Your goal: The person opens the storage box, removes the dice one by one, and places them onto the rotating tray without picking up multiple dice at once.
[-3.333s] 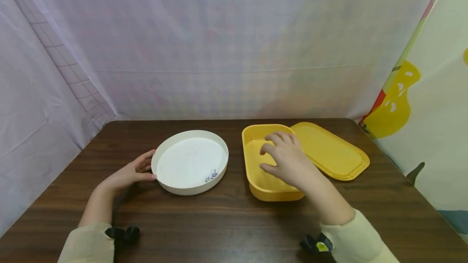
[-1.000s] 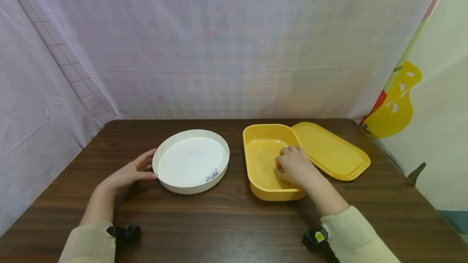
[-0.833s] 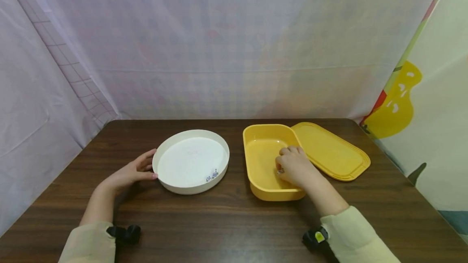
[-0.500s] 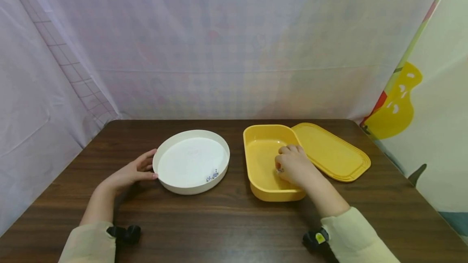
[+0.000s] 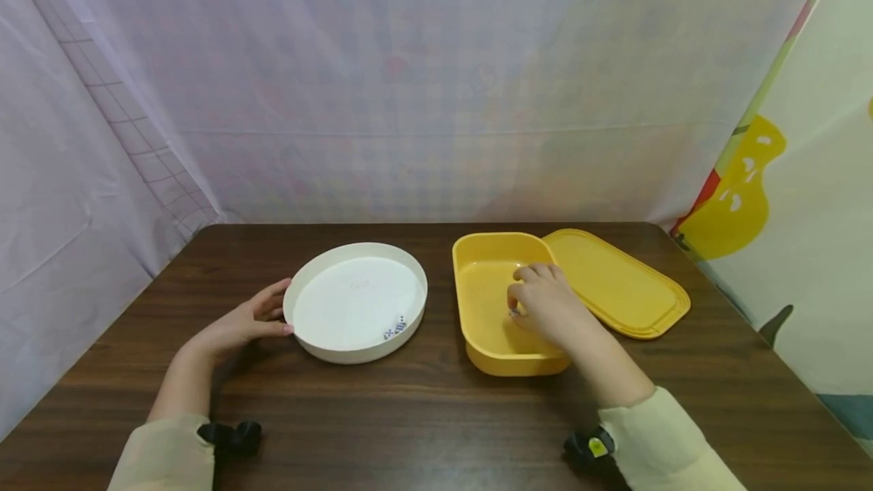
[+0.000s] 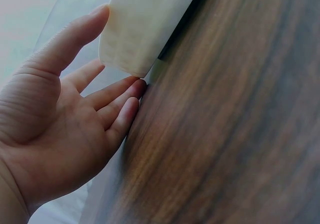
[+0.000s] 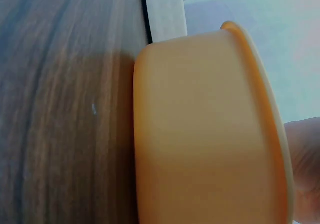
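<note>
In the head view my left hand (image 5: 242,324) rests against the left side of a round white tray (image 5: 355,301). The left wrist view shows the thumb touching the tray's wall (image 6: 145,24), with the fingers loosely extended at its lower edge. Several white dice with blue dots (image 5: 394,329) lie inside the tray at its near right. My right hand (image 5: 546,301) is inside a yellow rectangular container (image 5: 511,364), its fingers curled down. At its fingertips a small part of a die (image 5: 514,312) shows; the hand covers the rest. The right wrist view mostly shows the container's outer wall (image 7: 200,124).
A yellow lid (image 5: 624,286) lies on the dark wooden table (image 5: 382,423), right of the container and close against it. A pale curtain (image 5: 436,97) hangs behind the table's far edge. Black wrist cameras sit on both sleeves.
My right hand went down into the container and its fingers curled at the dice there. In the last half second it shifted slightly up and left. The left hand stays at the tray.
</note>
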Motion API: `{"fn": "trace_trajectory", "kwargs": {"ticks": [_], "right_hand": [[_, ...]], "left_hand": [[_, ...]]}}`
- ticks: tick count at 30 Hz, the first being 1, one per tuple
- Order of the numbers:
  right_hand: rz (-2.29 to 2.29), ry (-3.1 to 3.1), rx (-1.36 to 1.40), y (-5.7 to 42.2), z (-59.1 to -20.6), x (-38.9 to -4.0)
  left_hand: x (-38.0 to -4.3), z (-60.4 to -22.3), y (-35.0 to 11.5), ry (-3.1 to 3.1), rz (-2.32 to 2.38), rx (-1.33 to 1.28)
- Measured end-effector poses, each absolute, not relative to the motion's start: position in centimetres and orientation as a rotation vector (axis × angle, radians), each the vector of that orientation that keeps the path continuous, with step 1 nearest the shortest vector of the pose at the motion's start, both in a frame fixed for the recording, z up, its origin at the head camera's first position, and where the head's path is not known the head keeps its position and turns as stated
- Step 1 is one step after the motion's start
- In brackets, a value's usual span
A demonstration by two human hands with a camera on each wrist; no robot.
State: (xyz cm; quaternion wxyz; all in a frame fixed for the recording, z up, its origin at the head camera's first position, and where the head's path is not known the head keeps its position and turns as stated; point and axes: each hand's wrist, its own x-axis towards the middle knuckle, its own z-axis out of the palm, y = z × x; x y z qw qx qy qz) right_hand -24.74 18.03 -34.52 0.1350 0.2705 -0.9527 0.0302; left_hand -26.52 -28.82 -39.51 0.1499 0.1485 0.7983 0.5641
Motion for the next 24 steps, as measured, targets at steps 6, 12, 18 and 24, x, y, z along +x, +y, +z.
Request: {"fn": "trace_trajectory", "kwargs": {"ticks": [6,12,18,24], "right_hand": [[0.078,-2.746,0.8,17.6,-34.0,-24.4],[0.073,-2.717,0.815,17.2,-33.6,-24.2],[0.091,-2.72,0.813,16.5,-33.0,-23.9],[0.086,-2.714,0.828,15.7,-32.5,-23.7]], "left_hand": [[-26.5,-39.5,-28.8,2.298,1.617,0.429],[-26.5,-39.5,-28.8,2.298,1.617,0.431],[-26.5,-39.5,-28.9,2.294,1.618,0.437],[-26.7,-39.6,-29.0,2.298,1.608,0.453]]}}
